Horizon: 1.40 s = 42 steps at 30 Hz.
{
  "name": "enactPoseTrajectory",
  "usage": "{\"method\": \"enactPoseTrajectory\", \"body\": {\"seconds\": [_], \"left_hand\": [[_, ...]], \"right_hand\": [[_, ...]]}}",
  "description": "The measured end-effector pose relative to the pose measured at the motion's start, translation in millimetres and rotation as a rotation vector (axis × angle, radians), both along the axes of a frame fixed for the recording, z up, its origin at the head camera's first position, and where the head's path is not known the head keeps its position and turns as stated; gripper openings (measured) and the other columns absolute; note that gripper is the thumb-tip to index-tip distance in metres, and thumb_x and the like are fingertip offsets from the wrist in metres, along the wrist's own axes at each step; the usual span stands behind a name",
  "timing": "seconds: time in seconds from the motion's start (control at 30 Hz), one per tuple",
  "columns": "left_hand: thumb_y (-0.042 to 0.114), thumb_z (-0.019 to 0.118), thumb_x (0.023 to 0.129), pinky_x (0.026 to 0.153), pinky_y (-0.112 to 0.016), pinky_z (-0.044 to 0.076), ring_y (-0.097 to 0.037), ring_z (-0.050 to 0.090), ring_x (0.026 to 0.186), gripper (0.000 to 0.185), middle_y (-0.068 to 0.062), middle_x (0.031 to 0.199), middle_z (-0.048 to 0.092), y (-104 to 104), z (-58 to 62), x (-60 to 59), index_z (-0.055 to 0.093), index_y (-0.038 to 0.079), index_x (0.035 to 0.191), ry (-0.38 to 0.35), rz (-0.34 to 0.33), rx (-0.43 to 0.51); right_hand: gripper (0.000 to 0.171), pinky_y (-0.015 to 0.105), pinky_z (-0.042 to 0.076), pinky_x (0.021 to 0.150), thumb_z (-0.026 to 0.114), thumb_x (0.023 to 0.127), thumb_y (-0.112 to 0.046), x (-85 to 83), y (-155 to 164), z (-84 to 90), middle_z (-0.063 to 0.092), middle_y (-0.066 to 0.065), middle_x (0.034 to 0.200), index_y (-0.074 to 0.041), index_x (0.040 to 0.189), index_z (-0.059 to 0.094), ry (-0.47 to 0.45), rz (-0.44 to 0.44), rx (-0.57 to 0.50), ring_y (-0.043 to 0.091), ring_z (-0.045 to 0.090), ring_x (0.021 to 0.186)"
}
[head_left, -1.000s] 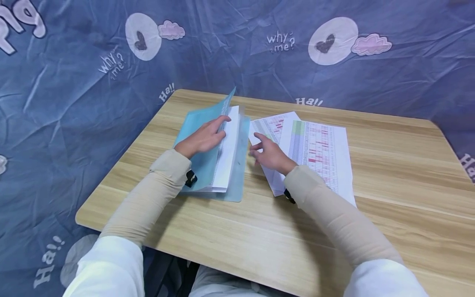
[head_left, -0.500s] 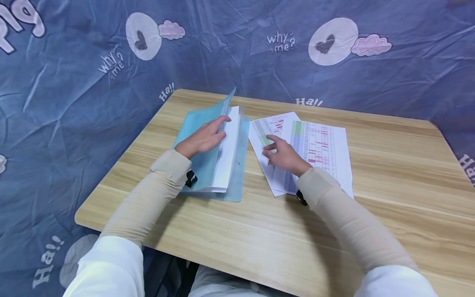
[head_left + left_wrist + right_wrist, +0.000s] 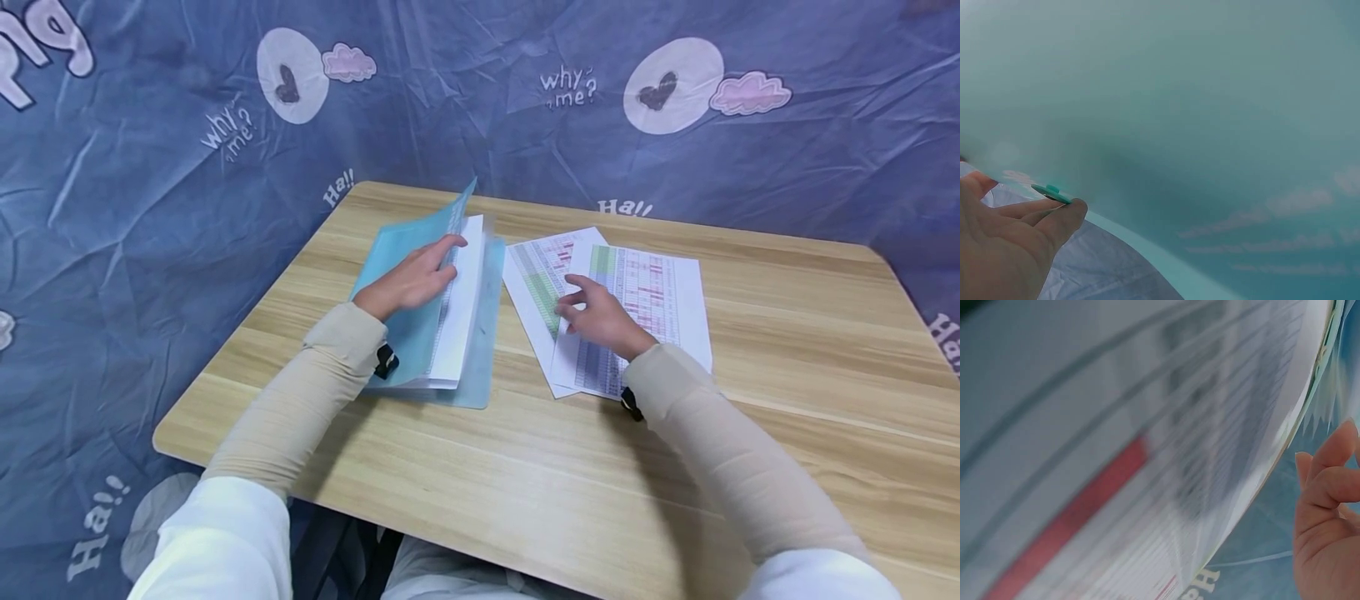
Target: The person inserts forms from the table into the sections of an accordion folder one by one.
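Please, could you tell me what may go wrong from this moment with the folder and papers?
The blue cover stands partly raised under the left hand; it might drop over the white pages if released.

The right sheet overlaps the left sheet, so the right hand, just above them, could perhaps catch both or push them askew.

R hand (image 3: pixel 602 315) & sleeve (image 3: pixel 727 458) hide pt of R sheet (image 3: pixel 686 312), which covers pt of L sheet (image 3: pixel 531 271). Print on both too small to read in head view; R wrist view: print blurred, R hand cut off at R edge. L hand (image 3: pixel 412 279) hides pt of folder (image 3: pixel 408 242); can't tell if it grips. L wrist view: folder & L hand cut off, lettering (image 3: pixel 1260 215) blurry. Head view: worktop (image 3: pixel 810 350) runs off R edge.
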State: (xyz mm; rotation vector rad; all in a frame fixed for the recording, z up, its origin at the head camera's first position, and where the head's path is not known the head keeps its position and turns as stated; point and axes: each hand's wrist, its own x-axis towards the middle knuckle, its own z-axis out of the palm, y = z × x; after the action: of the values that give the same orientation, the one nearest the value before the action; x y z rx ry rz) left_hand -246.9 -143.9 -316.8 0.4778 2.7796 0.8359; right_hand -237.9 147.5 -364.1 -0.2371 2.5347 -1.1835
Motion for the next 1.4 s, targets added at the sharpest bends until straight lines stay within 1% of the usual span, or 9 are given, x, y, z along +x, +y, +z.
{"method": "enactPoseTrajectory", "body": {"seconds": [0.1,0.37,0.57,0.73,0.9,1.03,1.17,1.4], "left_hand": [[0.026,0.032,0.096,0.110,-0.044,0.025,-0.021,0.029,0.137,0.049,-0.003,0.152,0.030,0,-0.2,-0.1,0.030,0.019,0.144,0.005,0.002,0.003],[0.027,0.032,0.096,0.109,-0.045,0.026,-0.021,0.031,0.135,0.049,-0.002,0.152,0.029,-1,-1.6,-1.9,0.029,0.021,0.145,-0.014,0.014,0.005],[0.027,0.032,0.096,0.109,-0.046,0.026,-0.021,0.031,0.135,0.049,-0.002,0.152,0.028,-1,-1.0,-1.9,0.028,0.021,0.145,-0.018,0.015,0.002],[0.026,0.032,0.096,0.110,-0.045,0.025,-0.021,0.031,0.135,0.049,-0.002,0.152,0.028,-1,-1.4,-2.3,0.029,0.021,0.145,-0.018,0.017,0.003],[0.026,0.032,0.096,0.110,-0.045,0.026,-0.021,0.031,0.135,0.049,-0.002,0.152,0.029,-1,-1.2,-1.8,0.029,0.020,0.145,-0.017,0.011,0.006],[0.026,0.032,0.096,0.109,-0.045,0.026,-0.021,0.031,0.135,0.049,-0.002,0.152,0.029,0,-1.2,-1.9,0.029,0.020,0.145,-0.020,0.005,0.004],[0.027,0.032,0.096,0.110,-0.045,0.025,-0.021,0.029,0.137,0.049,-0.002,0.152,0.028,0,-2.1,-2.9,0.029,0.021,0.145,-0.020,0.002,-0.002],[0.027,0.032,0.096,0.110,-0.045,0.024,-0.021,0.028,0.137,0.049,-0.002,0.153,0.028,0,-3.9,-3.3,0.029,0.021,0.145,-0.016,0.012,-0.009]], "right_hand": [[0.064,0.036,0.047,0.080,0.050,0.096,-0.017,0.0,8,-1.1,0.053,0.018,0.131,-0.008,0.150,0.018,-0.013,-0.014,0.010,0.024,0.065,0.083],[0.065,0.040,0.049,0.085,0.049,0.097,-0.020,2.0,27,-3.2,0.049,0.020,0.135,-0.010,0.151,0.015,-0.046,-0.042,0.005,0.028,0.064,0.094],[0.065,0.039,0.049,0.083,0.049,0.097,-0.018,3.5,37,-1.7,0.049,0.021,0.134,-0.008,0.151,0.013,-0.032,-0.038,0.009,0.028,0.064,0.093],[0.065,0.041,0.049,0.085,0.048,0.097,-0.018,5.7,44,-0.8,0.049,0.023,0.133,-0.008,0.151,0.012,-0.026,-0.041,0.022,0.029,0.064,0.093],[0.066,0.043,0.049,0.086,0.047,0.098,-0.020,11.6,55,1.0,0.046,0.024,0.135,-0.009,0.152,0.011,-0.034,-0.050,0.050,0.032,0.063,0.099],[0.066,0.041,0.051,0.085,0.046,0.098,-0.020,15.9,67,1.1,0.044,0.026,0.137,-0.007,0.152,0.010,-0.039,-0.056,0.055,0.033,0.061,0.104],[0.068,0.039,0.052,0.081,0.047,0.098,-0.020,18.3,79,0.6,0.042,0.027,0.138,-0.005,0.151,0.009,-0.037,-0.067,0.051,0.034,0.061,0.103],[0.069,0.039,0.052,0.081,0.048,0.097,-0.022,22.8,96,-0.8,0.043,0.030,0.135,-0.005,0.151,0.009,-0.019,-0.078,0.089,0.030,0.064,0.095]]}}
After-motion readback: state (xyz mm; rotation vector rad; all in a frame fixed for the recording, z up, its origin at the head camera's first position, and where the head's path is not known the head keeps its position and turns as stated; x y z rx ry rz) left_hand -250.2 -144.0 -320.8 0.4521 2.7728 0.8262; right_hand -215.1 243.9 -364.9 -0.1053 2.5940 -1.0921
